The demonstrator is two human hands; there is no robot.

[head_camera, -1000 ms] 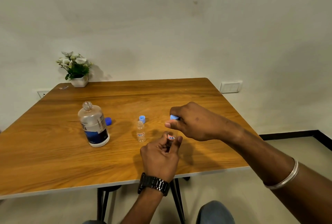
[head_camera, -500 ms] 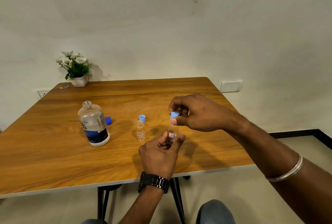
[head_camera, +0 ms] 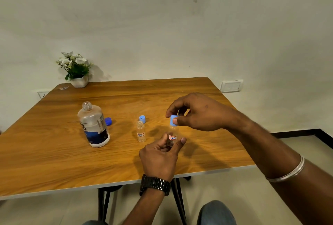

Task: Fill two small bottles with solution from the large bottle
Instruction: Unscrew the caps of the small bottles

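My left hand [head_camera: 160,154] pinches a small clear bottle [head_camera: 172,137] with a red-edged label, held upright above the wooden table [head_camera: 54,152]. My right hand [head_camera: 196,112] pinches a light blue cap [head_camera: 173,120] right on top of that bottle's neck. A second small bottle [head_camera: 140,131] stands uncapped to the left, its light blue cap [head_camera: 142,118] lying just behind it. The large clear bottle [head_camera: 93,125] with a dark blue label stands open further left, and a dark blue cap [head_camera: 108,121] lies beside it.
A white pot of flowers [head_camera: 76,69] sits at the table's far left corner, with a small scrap [head_camera: 63,88] next to it. A wall switch plate [head_camera: 231,86] is at the right. My knee [head_camera: 216,213] shows below the table's near edge.
My right hand has brought the light blue cap from beside the small bottle to directly over its neck. My left hand kept holding the bottle nearly still.
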